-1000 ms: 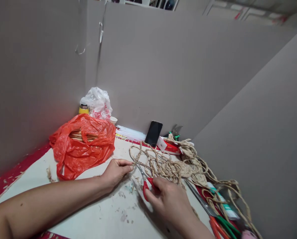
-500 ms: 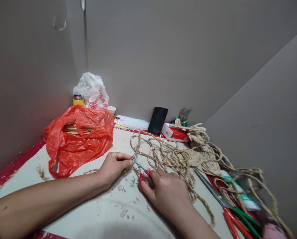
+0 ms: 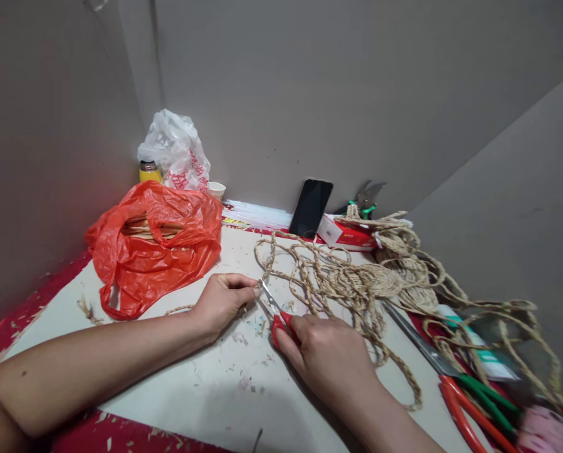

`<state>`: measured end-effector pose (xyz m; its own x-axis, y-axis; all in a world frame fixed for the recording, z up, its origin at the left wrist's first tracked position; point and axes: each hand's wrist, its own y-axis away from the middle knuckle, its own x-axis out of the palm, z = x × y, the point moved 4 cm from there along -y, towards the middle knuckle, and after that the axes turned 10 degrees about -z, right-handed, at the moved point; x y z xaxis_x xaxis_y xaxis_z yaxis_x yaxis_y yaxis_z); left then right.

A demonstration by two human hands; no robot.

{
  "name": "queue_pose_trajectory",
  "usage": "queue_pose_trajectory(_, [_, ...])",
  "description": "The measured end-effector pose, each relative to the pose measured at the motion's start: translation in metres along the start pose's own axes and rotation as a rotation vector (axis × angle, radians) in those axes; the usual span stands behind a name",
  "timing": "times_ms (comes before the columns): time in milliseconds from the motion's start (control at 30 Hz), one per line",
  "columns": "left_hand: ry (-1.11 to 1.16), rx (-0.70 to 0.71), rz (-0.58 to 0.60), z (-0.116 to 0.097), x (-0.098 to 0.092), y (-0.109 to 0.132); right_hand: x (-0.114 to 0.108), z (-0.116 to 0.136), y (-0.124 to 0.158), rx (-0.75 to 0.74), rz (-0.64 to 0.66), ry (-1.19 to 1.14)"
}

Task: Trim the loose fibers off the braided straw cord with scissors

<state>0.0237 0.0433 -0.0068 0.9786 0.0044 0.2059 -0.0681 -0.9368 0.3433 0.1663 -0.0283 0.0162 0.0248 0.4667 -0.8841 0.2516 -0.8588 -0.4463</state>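
Note:
My left hand (image 3: 224, 302) is closed, pinching a braided straw rope between thumb and fingertips. More of that braided rope (image 3: 304, 277) lies in loose loops just beyond and to the right. Red-handled scissors (image 3: 275, 308) are in my right hand (image 3: 331, 349), whose fingers wrap the handles. The blades look almost together, and their tips meet the rope right at my left fingertips. A thin bit of cord (image 3: 180, 309) shows behind my left wrist. What lies inside the left pinch is mostly hidden.
At the left sits a red plastic bag (image 3: 168, 270) with flat brown pieces inside. A dark phone (image 3: 311, 207) leans against the wall. Large shears (image 3: 465, 402) with red and green handles lie at the right. Straw scraps (image 3: 90, 311) dot the white board (image 3: 168, 402).
The view has shifted, so the table's things sit higher and slightly to the right. The scissor blades have swung closer together at the left fingertips. Both hands keep their grip.

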Motion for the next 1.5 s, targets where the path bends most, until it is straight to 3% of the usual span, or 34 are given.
queue_pose_trajectory(267, [-0.022, 0.010, 0.012, 0.000, 0.000, -0.001, 0.001, -0.002, 0.002, -0.044, -0.027, -0.021])
queue_pose_trajectory(567, [-0.022, 0.101, 0.032, 0.001, 0.000, -0.001, -0.001, -0.004, 0.000, 0.053, -0.027, -0.046])
queue_pose_trajectory(1200, [0.006, 0.095, 0.034, -0.001, 0.001, 0.000, -0.003, -0.008, 0.001, 0.045, -0.116, -0.233])
queue_pose_trajectory(1333, [-0.024, 0.140, 0.026, -0.006, 0.000, 0.000, 0.002, -0.015, 0.002, 0.159, -0.154, -0.425])
queue_pose_trajectory(1500, [-0.012, 0.114, 0.050, -0.006, 0.002, 0.003, 0.011, -0.027, 0.000, 0.519, -0.181, -0.878])
